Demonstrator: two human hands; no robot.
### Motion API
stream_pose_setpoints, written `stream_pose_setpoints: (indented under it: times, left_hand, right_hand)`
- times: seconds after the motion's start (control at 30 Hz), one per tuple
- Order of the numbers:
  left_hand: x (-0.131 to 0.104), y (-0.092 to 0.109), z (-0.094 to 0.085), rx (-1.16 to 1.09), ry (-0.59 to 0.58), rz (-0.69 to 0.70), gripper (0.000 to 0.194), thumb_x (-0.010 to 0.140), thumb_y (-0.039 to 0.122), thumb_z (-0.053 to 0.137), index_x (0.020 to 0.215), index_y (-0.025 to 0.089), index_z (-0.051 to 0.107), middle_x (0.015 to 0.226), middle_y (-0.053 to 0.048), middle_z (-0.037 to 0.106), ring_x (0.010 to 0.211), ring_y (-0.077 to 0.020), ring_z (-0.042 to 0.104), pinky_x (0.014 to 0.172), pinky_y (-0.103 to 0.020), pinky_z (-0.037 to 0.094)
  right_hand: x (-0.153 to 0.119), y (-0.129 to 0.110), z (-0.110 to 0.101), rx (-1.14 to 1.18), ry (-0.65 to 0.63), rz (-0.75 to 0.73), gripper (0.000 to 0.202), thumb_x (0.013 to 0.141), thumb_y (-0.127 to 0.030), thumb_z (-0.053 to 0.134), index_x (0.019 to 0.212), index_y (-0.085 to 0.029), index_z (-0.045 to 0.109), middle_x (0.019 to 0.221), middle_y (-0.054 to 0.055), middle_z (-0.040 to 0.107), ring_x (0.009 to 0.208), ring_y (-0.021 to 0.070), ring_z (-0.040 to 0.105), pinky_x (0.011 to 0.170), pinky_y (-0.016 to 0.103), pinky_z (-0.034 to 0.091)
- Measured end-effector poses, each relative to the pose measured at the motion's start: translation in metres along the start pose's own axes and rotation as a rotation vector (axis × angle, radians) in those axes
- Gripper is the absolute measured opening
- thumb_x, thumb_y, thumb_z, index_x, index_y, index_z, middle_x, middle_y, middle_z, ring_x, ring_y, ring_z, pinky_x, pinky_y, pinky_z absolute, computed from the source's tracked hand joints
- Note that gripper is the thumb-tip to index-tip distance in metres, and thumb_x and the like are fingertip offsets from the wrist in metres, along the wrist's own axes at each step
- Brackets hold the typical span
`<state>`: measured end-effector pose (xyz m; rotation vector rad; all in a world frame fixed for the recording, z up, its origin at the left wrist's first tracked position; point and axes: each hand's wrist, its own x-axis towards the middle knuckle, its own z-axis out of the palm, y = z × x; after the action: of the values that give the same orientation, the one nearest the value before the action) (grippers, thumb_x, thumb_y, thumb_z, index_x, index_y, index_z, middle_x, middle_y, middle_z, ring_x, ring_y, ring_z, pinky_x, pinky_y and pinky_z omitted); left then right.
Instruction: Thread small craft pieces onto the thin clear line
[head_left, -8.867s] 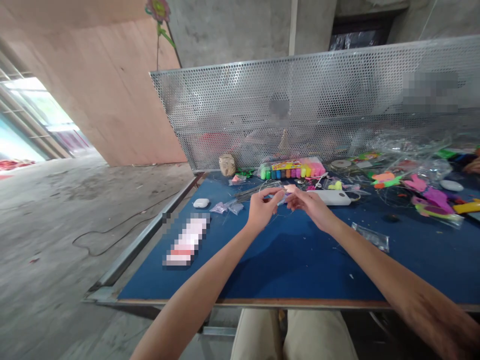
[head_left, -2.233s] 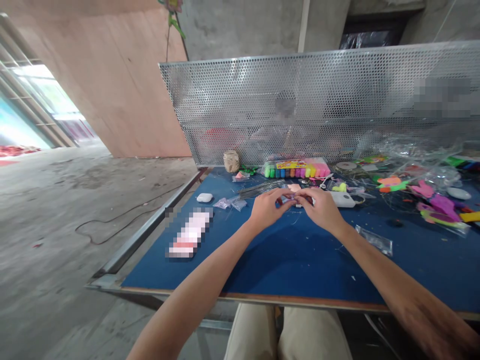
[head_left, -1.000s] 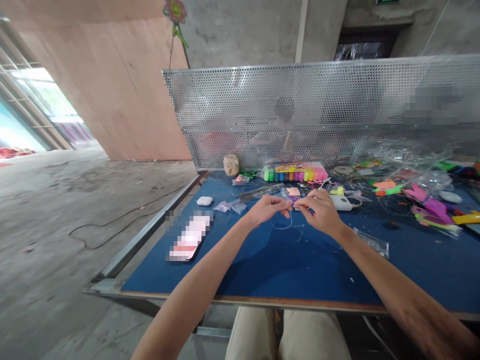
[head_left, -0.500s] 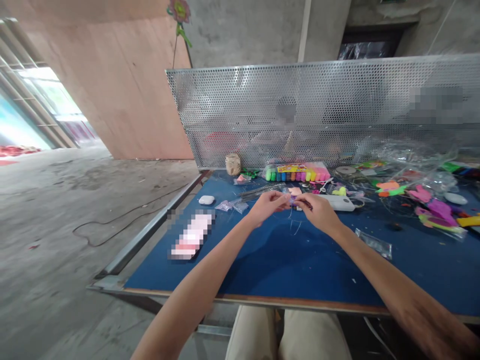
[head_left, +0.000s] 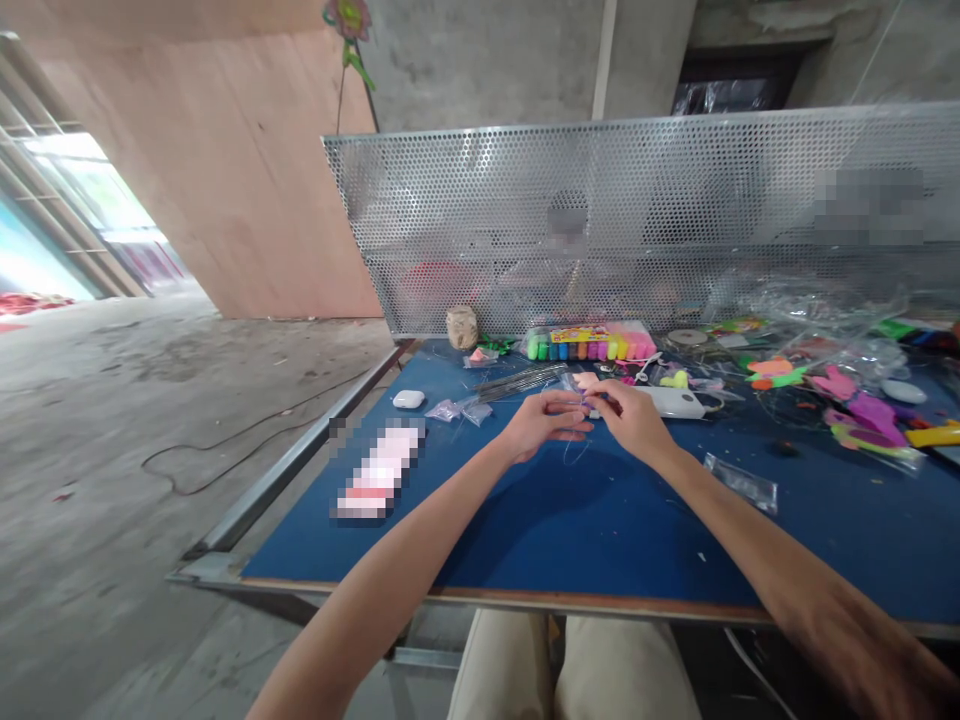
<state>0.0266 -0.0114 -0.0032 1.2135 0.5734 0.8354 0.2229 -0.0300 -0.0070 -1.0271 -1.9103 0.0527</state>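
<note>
Over the middle of the blue table, my right hand (head_left: 630,415) pinches a small purple piece (head_left: 588,401) between thumb and fingertips. Its exact kind is too small to make out. A thin clear thread (head_left: 576,450) hangs in a loop below the fingers. Facing it, my left hand (head_left: 541,422) has its fingers stretched out and apart, close beside the purple piece. Whether the left fingertips touch the thread cannot be seen. Just behind the hands lie a pale pink lump (head_left: 585,381) and a white power strip (head_left: 671,402), partly covered by my right hand.
A pack of coloured clay (head_left: 592,343) stands by the perforated metal screen (head_left: 480,200). Thin metal wires (head_left: 521,382), small plastic bags (head_left: 459,410) and a white earphone case (head_left: 409,399) lie left. Foam shapes (head_left: 862,405) and a clear bag (head_left: 741,483) lie right.
My left hand has let go of the purple piece and its fingers have spread. My right hand still pinches it. The view has shifted slightly.
</note>
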Motion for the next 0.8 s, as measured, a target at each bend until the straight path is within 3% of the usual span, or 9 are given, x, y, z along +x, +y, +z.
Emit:
stream_pose_setpoints:
  times: [0.17,0.47,0.8]
  left_hand:
    - [0.000,-0.002,0.008,-0.065,0.081,-0.010,0.040,0.073,0.021,0.083,0.108,0.012,0.065,0.101,-0.011,0.074,0.081,-0.0208,0.074,0.084,-0.043,0.059]
    - [0.001,-0.008,0.008,-0.117,0.116,-0.020,0.034,0.076,0.018,0.080,0.105,0.012,0.064,0.101,-0.012,0.073,0.085,-0.0232,0.074,0.087,-0.047,0.058]
    - [0.003,-0.014,0.009,-0.061,0.169,0.046,0.033,0.074,0.019,0.082,0.102,0.011,0.066,0.093,-0.011,0.073,0.082,-0.0229,0.074,0.078,-0.038,0.061]
  right_hand:
    - [-0.001,0.002,0.000,-0.085,0.066,-0.097,0.024,0.097,-0.024,0.048,0.110,-0.028,0.068,0.115,0.006,0.071,0.111,0.0247,0.065,0.092,0.040,0.053]
    - [0.000,0.018,0.005,-0.129,0.021,-0.181,0.025,0.097,-0.023,0.050,0.111,-0.027,0.071,0.107,0.006,0.074,0.101,0.0251,0.068,0.091,0.044,0.055]
    - [0.004,0.010,0.009,-0.152,-0.001,-0.166,0.023,0.098,-0.022,0.045,0.105,-0.023,0.067,0.103,0.010,0.070,0.104,0.0268,0.064,0.090,0.044,0.053]
